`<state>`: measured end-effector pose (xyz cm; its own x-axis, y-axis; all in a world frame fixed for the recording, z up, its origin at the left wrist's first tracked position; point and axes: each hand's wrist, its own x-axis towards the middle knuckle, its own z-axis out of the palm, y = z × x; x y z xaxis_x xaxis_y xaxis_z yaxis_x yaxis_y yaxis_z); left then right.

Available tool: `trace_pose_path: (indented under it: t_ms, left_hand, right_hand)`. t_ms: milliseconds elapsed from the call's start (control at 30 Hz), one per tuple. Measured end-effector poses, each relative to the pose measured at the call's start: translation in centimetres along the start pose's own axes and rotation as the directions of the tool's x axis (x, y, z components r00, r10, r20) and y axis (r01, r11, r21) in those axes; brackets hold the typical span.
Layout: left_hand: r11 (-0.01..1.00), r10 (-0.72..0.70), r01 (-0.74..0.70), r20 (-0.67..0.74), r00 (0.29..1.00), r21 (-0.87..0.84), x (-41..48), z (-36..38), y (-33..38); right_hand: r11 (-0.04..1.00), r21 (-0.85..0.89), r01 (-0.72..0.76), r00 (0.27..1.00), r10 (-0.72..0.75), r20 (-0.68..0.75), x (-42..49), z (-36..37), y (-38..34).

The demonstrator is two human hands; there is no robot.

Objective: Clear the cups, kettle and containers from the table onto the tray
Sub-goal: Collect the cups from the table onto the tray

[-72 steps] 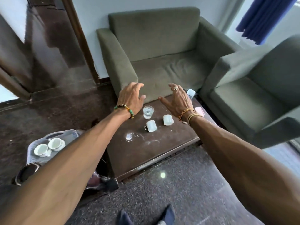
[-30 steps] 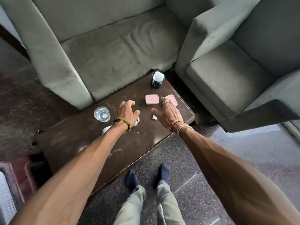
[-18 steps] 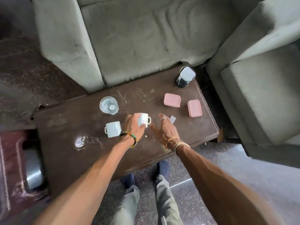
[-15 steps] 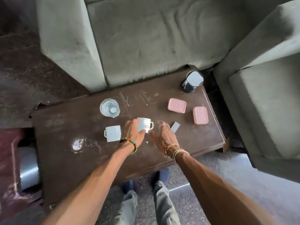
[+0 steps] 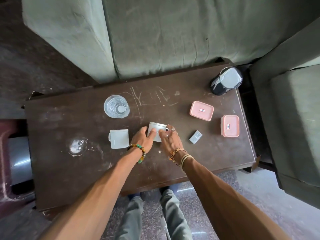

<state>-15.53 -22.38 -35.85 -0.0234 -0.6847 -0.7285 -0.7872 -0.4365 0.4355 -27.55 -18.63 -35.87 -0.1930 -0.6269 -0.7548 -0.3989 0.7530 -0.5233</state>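
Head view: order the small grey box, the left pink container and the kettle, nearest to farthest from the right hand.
1. Small grey box, just right of the right hand.
2. Left pink container, back and right.
3. Kettle, far right corner.

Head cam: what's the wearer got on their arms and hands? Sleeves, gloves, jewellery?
No sleeves or gloves in view; both forearms are bare. The left hand has a beaded bracelet at the wrist, with brown, amber and green beads. The right hand has a woven orange-and-white band plus thin cream cords at the wrist, and rings on the fingers.
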Motion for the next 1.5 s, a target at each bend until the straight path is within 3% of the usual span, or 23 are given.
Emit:
trace_pose_path:
  t_ms: [167,367,467,600,833,1067,1367,1500]
  left_hand:
    - [0.983,-0.072,0.078,0.041,0.997,-0.164,0.8,0.8,0.1]
    - [0.854,-0.145,0.18,0.108,0.984,-0.489,-1.4,-0.5,1.5]
    - [0.69,-0.131,0.199,0.15,0.98,-0.696,-4.3,-2.9,3.6]
    - [0.586,-0.048,0.1,0.089,0.995,-0.804,-9.0,-8.1,7.2]
    - [0.482,0.107,-0.124,-0.082,0.991,-0.867,-18.6,-18.6,11.5]
    - [0.393,0.105,-0.31,-0.293,0.95,-0.865,-28.7,-27.6,9.6]
    - [0.227,0.022,-0.478,-0.487,0.873,-0.848,-38.6,-34.0,0.2]
    - [0.145,-0.059,-0.473,-0.484,0.873,-0.869,-41.5,-34.0,-7.5]
  right_hand:
    - [0.959,0.273,-0.077,0.997,0.08,-0.001,0.5,0.6,-0.1]
    - [0.915,0.398,-0.064,0.99,0.11,-0.094,-0.5,-0.6,-1.1]
    - [0.912,0.408,0.029,0.99,0.031,-0.14,-2.8,-2.4,-3.8]
    - [0.916,0.345,0.206,0.97,-0.145,-0.194,-7.3,-5.9,-9.6]
    - [0.859,0.136,0.493,0.868,-0.476,-0.139,-16.0,-10.6,-20.5]
    - [0.733,0.066,0.677,0.736,-0.672,-0.087,-25.6,-8.2,-28.8]
    - [0.57,0.07,0.819,0.569,-0.822,0.027,-36.4,1.5,-34.4]
    - [0.568,-0.016,0.823,0.565,-0.816,0.123,-39.6,8.9,-33.1]
